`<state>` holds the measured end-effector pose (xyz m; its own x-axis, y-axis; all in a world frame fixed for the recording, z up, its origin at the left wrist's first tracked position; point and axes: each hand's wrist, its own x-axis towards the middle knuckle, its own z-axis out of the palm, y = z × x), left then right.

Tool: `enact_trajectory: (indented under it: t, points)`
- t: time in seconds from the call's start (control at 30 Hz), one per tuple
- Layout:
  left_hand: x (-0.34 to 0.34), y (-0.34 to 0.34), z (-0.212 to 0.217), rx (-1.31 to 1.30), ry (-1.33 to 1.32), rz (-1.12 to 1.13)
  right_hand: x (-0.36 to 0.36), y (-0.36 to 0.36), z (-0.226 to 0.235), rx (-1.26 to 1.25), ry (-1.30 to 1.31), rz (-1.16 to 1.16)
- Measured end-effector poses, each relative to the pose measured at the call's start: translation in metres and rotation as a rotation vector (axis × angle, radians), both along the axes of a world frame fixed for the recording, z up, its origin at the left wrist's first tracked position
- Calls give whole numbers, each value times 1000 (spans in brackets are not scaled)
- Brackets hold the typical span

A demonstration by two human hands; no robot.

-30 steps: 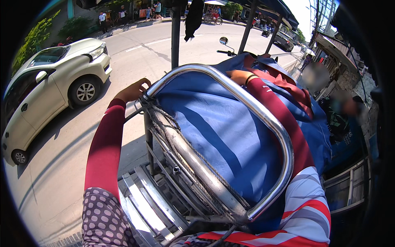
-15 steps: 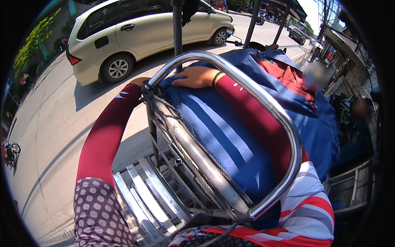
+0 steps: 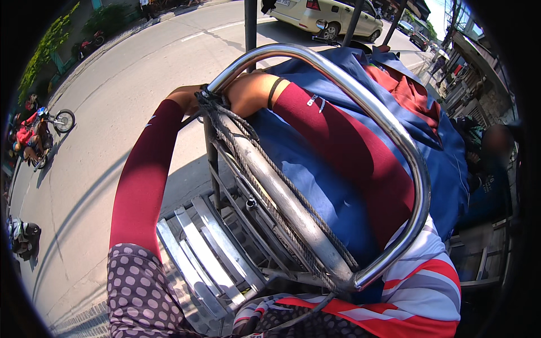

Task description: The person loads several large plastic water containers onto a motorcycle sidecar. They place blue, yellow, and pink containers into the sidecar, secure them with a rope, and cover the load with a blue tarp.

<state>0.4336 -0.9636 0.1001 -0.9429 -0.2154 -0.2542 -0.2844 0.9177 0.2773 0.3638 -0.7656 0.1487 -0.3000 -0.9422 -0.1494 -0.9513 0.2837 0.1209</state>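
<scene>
My left hand point(image 3: 186, 97), below a maroon sleeve, is at the far corner of a bent metal rail point(image 3: 315, 76). Its fingers go out of sight behind the corner. Dark rope point(image 3: 209, 102) is knotted there and runs along the worn lower bar point(image 3: 282, 197). My right arm reaches through the rail's loop, over a blue cloth cover point(image 3: 307, 174). Bent at the wrist, my right hand point(image 3: 246, 94) is beside the knot, close to my left hand. Its fingers are hidden too, so I cannot see what either hand grips.
A slatted metal step point(image 3: 208, 253) lies below the rail. Upright posts point(image 3: 251, 34) rise beyond it. Along the road, a pale van point(image 3: 332, 17) is ahead and a motorcycle with riders point(image 3: 42, 132) is at the left. Red-brown cloth point(image 3: 403, 93) lies on the cover.
My right hand has left its flat rest on the blue cover and bent in toward the knotted corner. The van has moved farther ahead, and a motorcycle with riders shows nearer at the left.
</scene>
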Motion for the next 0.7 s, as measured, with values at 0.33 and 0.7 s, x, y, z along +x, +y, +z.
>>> enact_trajectory:
  t: [0.33, 0.7]
  points:
    - [-13, 36, -7, 238, 322, -249, -23, 52, -61, -492, 82, 371]
    - [-18, 35, -1, 195, 113, -172, 73, 158, -11, -54, -53, 196]
